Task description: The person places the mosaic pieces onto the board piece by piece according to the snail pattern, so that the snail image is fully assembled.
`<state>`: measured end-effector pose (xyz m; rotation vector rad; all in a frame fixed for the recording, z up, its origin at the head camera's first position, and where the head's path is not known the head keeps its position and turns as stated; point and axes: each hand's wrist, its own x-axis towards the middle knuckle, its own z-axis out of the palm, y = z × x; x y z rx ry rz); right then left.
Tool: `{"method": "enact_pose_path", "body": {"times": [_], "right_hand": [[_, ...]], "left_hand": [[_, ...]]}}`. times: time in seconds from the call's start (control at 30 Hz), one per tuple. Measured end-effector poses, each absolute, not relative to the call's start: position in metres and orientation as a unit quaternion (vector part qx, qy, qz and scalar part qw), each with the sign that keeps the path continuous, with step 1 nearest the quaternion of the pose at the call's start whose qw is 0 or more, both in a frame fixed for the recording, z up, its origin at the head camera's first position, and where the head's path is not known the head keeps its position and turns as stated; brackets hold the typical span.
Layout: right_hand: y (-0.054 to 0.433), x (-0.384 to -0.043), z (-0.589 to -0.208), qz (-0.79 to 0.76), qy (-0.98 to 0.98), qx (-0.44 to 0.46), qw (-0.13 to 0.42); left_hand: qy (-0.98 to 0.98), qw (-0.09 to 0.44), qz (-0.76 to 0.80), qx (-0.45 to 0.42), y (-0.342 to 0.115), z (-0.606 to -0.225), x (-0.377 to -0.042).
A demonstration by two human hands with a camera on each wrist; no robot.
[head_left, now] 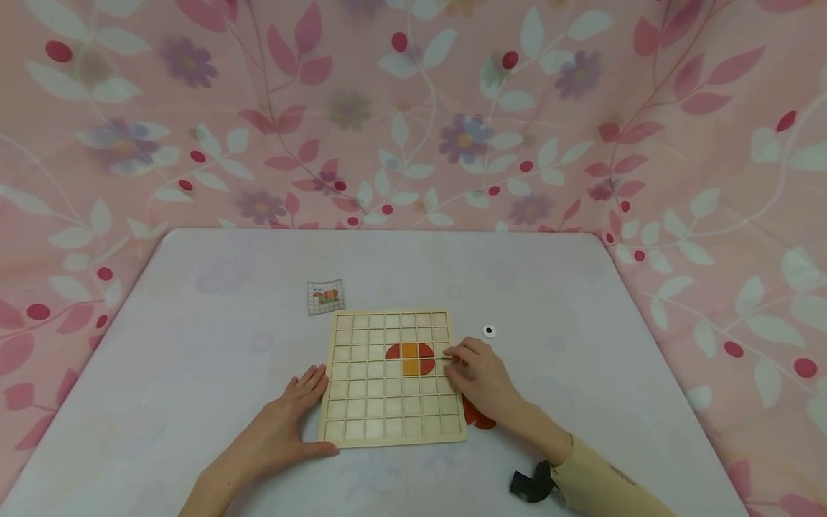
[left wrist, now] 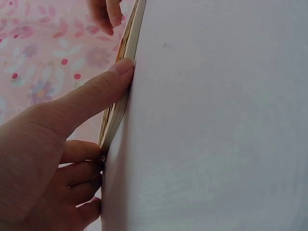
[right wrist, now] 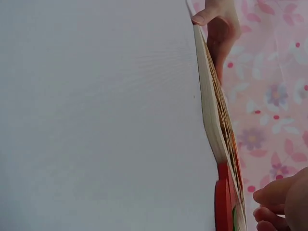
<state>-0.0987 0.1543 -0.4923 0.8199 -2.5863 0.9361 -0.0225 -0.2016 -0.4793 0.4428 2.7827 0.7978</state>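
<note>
A wooden grid board (head_left: 375,409) lies on the table. In its upper right part sit red rounded pieces (head_left: 426,350) and orange square pieces (head_left: 410,367). My left hand (head_left: 278,424) rests at the board's lower left corner, fingers extended along the left edge and thumb on the near edge. In the left wrist view the thumb (left wrist: 96,94) presses the board's side. Over the right edge hovers my right hand (head_left: 481,377), its fingers loosely bent beside the red pieces; no piece shows between them. Partly under that hand, loose red pieces (head_left: 479,418) lie against the board.
A small picture card (head_left: 326,297) with a coloured figure on a grid lies beyond the board's far left corner. To the right is a white disc with a black dot (head_left: 489,331). A black strap-like object (head_left: 533,482) is by the right sleeve.
</note>
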Motion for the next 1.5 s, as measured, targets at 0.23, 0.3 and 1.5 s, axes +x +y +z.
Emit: {"method": "enact_pose_path", "body": {"times": [0.23,0.3,1.5], "right_hand": [[0.200,-0.079,-0.498,0.320,-0.903,0.250,0.138],[0.208,-0.074,-0.499,0.314,-0.903,0.258,0.139],[0.229,-0.067,-0.501,0.291,-0.908,0.280,0.108]], "left_hand": [[0.946,0.103,0.266,0.152,-0.203,-0.479,-0.022],[0.947,0.101,0.264,0.152,-0.203,-0.479,-0.022],[0.946,0.101,0.268,0.150,-0.201,-0.478,-0.021]]}}
